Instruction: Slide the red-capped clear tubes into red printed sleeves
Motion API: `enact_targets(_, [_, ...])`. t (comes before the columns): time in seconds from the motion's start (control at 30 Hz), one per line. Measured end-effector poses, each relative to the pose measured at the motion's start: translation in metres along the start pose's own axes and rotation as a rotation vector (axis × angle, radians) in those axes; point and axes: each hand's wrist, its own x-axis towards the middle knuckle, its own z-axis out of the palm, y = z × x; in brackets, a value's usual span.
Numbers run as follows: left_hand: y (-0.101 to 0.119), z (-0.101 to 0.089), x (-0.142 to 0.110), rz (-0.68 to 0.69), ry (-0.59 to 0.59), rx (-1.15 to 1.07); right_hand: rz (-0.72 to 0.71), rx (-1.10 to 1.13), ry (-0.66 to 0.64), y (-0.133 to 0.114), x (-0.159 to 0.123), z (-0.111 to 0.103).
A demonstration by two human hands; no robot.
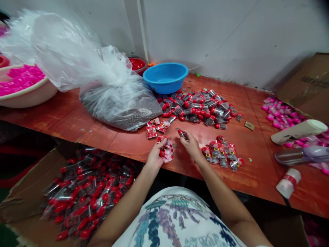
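Observation:
My left hand point(155, 153) is closed around a fanned stack of small red printed plastic packets point(168, 152) at the table's front edge. Between the fingers of my right hand point(192, 146) is a small see-through bottle with a red cap point(182, 134), held just above the table and apart from the packets. A few loose red packets point(151, 132) lie beyond my left hand. To the right of my right wrist rests a group of filled red packets point(221, 151). A heap of red-capped bottles point(203, 106) spreads out farther back.
A tied plastic bag of dark beads point(120, 109) and a blue basin point(166, 78) stand behind. Below the table's left front sits a cardboard box of red-capped bottles point(87, 192). At right are pink-capped pieces point(281, 111), a white cylinder point(299, 131) and a purple-topped bottle point(303, 155).

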Motion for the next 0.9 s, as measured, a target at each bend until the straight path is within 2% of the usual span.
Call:
enact_targets(0.1, [-0.005, 0.005, 0.001, -0.038, 0.008, -0.07, 0.054, 0.548, 0.053, -0.006, -0.036, -0.008])
enact_targets(0.2, [-0.012, 0.013, 0.001, -0.024, 0.009, -0.088, 0.098, 0.745, 0.02, -0.014, -0.061, -0.011])
enact_targets(0.4, [-0.024, 0.03, -0.006, 0.079, 0.031, -0.083, 0.049, 0.684, 0.13, -0.014, -0.071, -0.009])
enact_targets(0.6, [-0.028, 0.033, -0.015, 0.164, 0.0, -0.043, 0.083, 0.746, 0.087, -0.016, -0.08, -0.009])
enact_targets(0.9, [-0.03, 0.031, -0.025, 0.256, -0.162, 0.128, 0.073, 0.803, 0.086, -0.017, -0.085, -0.021])
